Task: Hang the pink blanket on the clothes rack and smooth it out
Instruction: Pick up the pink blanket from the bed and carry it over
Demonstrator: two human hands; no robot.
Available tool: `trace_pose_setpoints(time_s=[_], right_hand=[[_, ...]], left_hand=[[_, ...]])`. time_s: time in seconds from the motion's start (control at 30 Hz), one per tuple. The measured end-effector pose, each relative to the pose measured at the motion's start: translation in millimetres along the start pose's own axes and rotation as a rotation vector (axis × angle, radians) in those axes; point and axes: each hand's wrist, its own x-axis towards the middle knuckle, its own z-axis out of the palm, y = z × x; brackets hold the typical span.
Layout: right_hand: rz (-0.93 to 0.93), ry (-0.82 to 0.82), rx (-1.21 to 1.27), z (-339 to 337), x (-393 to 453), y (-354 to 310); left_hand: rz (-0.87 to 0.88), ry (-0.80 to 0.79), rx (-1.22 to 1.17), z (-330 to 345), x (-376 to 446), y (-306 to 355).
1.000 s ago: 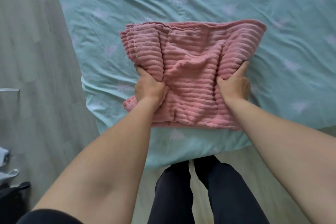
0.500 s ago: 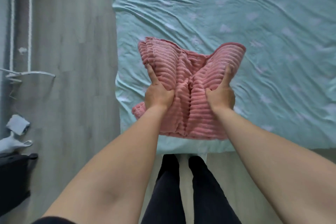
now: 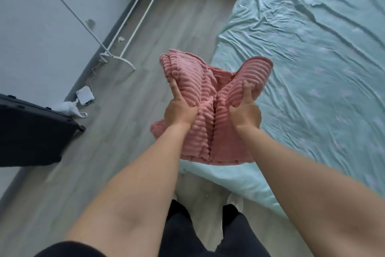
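Note:
The folded pink ribbed blanket point(image 3: 210, 98) is lifted off the bed, bunched into a V between my hands, over the bed's left edge and the floor. My left hand point(image 3: 179, 110) grips its left half, thumb pressed up along the fabric. My right hand point(image 3: 245, 111) grips its right half the same way. The white clothes rack point(image 3: 133, 21) stands against the wall at upper left; only its floor rails, curved foot and one slanted pole show.
A bed with a wrinkled mint sheet point(image 3: 312, 58) fills the right. Grey wood floor point(image 3: 158, 33) lies between bed and wall. A black suitcase point(image 3: 31, 131) lies at left, with a small white box point(image 3: 84, 95) and white cloth point(image 3: 66, 108) by the baseboard.
The blanket has come up off the bed and been squeezed together between both hands. My view has swung left, bringing the rack, wall and suitcase into sight.

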Motion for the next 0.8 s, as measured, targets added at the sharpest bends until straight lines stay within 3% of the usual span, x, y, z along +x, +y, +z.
trace_pose_setpoints(time_s=[0.5,0.8], right_hand=[[-0.187,-0.008,0.037,150.4,-101.0,-263.3],[-0.181,0.025,0.095,195.3,-79.4,-380.7]], left_hand=[[-0.032,0.148,-0.085,-212.4,102.3,-219.7],[-0.007,0.17,-0.101,-276.5,210.1,-264.5]])
